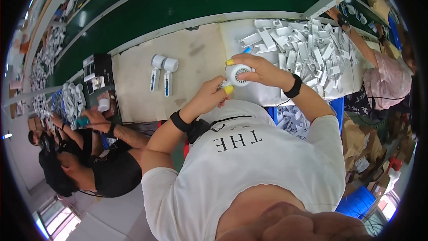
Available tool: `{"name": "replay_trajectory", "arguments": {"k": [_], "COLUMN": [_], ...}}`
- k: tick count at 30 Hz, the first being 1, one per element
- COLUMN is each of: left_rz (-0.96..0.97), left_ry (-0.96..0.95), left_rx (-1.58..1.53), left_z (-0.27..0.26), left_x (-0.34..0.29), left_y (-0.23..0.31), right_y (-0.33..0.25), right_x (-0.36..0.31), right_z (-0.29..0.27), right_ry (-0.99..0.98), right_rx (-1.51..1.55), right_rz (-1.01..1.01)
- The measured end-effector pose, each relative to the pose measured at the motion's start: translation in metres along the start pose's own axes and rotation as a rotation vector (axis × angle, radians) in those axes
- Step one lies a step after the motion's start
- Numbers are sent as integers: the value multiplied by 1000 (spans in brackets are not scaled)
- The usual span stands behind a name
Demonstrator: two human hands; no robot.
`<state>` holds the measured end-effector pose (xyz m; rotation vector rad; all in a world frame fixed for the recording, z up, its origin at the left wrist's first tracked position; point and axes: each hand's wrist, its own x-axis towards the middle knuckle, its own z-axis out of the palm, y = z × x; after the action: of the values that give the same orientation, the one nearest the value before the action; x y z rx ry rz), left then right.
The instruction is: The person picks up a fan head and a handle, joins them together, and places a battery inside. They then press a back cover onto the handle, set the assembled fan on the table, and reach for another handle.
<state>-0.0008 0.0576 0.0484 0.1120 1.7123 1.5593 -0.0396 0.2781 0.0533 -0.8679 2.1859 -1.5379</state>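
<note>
Close in front of my chest I hold a white handheld fan (239,72) with a round, slotted grille on its head. My right hand (264,70) is closed around the head, thumb over the grille. At the head's lower left, my left hand (209,97) pinches the handle end, which its fingers mostly hide. Yellow finger covers show on fingertips of both hands. Two similar white fans (155,71) lie side by side on the table to the left, heads away from me, the handles' long openings showing inner parts.
A large heap of white plastic handle shells (307,51) covers the table's right side. Below the edge stands a blue bin (294,118) of white parts. A green conveyor belt (187,4) runs behind. A black box (98,69) sits left. Co-workers sit on both sides.
</note>
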Motion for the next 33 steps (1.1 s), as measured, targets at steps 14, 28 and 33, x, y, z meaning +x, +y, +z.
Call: {"name": "replay_trajectory", "arguments": {"k": [14,28,33], "left_rz": [291,448,465], "left_ry": [180,465,426], "left_rx": [-593,-769,-807], "left_z": [-19,-8,-2], "left_x": [16,33,35], "left_y": [13,0,-5], "right_y": [177,1,-31], "right_x": [-1,8,17], "right_z": [-49,27,30], "right_ry": [428,371,405], "right_rx": [-1021,-396,-596], "right_rz": [761,-63,-90]}}
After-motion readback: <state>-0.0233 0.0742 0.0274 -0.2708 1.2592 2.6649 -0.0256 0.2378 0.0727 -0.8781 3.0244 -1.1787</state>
